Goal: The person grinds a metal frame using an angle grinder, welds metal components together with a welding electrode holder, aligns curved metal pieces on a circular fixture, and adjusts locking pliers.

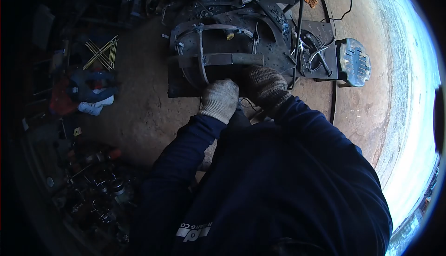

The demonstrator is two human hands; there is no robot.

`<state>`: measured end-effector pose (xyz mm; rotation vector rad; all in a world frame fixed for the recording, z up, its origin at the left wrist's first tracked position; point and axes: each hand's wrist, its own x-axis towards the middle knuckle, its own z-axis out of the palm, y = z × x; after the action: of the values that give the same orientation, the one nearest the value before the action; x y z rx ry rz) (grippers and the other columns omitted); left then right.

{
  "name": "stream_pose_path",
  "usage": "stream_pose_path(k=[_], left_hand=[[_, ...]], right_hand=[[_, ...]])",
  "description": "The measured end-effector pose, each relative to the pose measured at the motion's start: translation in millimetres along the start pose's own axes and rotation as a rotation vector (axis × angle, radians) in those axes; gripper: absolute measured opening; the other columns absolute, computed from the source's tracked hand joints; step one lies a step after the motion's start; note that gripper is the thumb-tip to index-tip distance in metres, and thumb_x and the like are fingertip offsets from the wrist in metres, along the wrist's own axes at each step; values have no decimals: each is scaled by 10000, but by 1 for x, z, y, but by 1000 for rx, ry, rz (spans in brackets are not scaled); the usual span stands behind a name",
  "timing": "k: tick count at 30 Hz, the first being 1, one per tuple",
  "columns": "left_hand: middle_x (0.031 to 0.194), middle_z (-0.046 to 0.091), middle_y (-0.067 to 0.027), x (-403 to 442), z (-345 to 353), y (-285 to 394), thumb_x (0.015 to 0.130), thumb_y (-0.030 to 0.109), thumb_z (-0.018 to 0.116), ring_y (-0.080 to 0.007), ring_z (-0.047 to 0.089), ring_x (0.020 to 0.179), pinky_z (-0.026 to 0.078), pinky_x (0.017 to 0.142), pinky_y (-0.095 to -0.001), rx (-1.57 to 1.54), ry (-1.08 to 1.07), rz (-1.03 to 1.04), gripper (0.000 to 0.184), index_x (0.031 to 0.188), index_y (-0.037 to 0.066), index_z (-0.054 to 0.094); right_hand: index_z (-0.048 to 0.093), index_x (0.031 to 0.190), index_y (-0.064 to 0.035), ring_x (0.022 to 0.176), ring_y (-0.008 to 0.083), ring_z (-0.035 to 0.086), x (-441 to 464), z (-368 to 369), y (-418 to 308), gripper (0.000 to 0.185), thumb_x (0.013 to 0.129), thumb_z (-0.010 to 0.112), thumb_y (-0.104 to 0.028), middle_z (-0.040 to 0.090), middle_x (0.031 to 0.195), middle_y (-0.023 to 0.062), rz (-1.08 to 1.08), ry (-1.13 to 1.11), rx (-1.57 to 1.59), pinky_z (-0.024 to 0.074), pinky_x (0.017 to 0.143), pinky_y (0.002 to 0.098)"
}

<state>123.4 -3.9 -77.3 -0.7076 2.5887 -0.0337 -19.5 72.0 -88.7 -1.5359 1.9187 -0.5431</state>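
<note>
My left hand [219, 100], in a pale knitted glove, is curled at the near edge of a dark metal work table [179, 86]. It is close to the lower end of a curved metal strip [201, 51]. My right hand [265, 85], in a darker knitted glove, is closed beside it, just below a flat metal bar [218, 59] that lies across the table. Both hands' fingertips are hidden, and what they grip does not show. Behind the bar stands a curved metal frame [220, 26] with a small brass-coloured piece [230, 36] near it.
On the table's right side lie a hammer [321, 61] and tangled tools and cable. A worn stool [355, 62] stands to the right. Yellowish rods [102, 52] are crossed on the left, near a heap of cloth [95, 93]. Machine parts [104, 193] crowd the lower left.
</note>
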Motion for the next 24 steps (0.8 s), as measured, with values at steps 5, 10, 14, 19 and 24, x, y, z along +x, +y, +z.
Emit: stream_pose_path(k=[5, 10, 14, 19, 24], left_hand=[[887, 691, -114, -5, 8, 1, 842, 129, 619, -297, 719, 852, 599, 665, -420, 35, 71, 9, 121, 890, 75, 715], [972, 679, -109, -10, 15, -1, 882, 142, 571, -323, 705, 887, 595, 712, -430, -12, 177, 24, 129, 892, 73, 679], [977, 677, -123, -19, 13, 5, 909, 170, 582, -325, 705, 898, 595, 722, -439, -52, 185, -14, 148, 932, 71, 689], [1026, 717, -146, -53, 18, -6, 923, 205, 658, -327, 706, 909, 588, 791, -416, -385, 578, -52, 239, 1117, 77, 714], [1061, 711, -128, -92, 65, -43, 870, 279, 747, -285, 703, 933, 573, 831, -397, -572, 478, -400, 367, 1176, 84, 693]], right_hand=[[694, 1174, -104, 1008, 364, 689, -5, 6, 5, 398, 845, 691, -329, 716, 1068, 180, 26, 28, 28, 568, 831, 460], [684, 1209, -86, 1030, 353, 683, -20, 5, 26, 381, 905, 677, -316, 709, 1092, 186, -169, 140, 77, 544, 888, 427], [659, 1267, -66, 1074, 285, 689, -64, 8, 57, 378, 923, 683, -221, 712, 1158, 162, 97, 422, 377, 536, 909, 383], [644, 1269, -17, 1138, 218, 671, -138, 43, 145, 371, 925, 702, -145, 707, 1211, 139, 352, 564, 595, 521, 976, 347], [643, 1269, -8, 1145, 216, 661, -200, 98, 200, 370, 942, 695, -173, 701, 1213, 141, 525, 623, 675, 505, 996, 346]])
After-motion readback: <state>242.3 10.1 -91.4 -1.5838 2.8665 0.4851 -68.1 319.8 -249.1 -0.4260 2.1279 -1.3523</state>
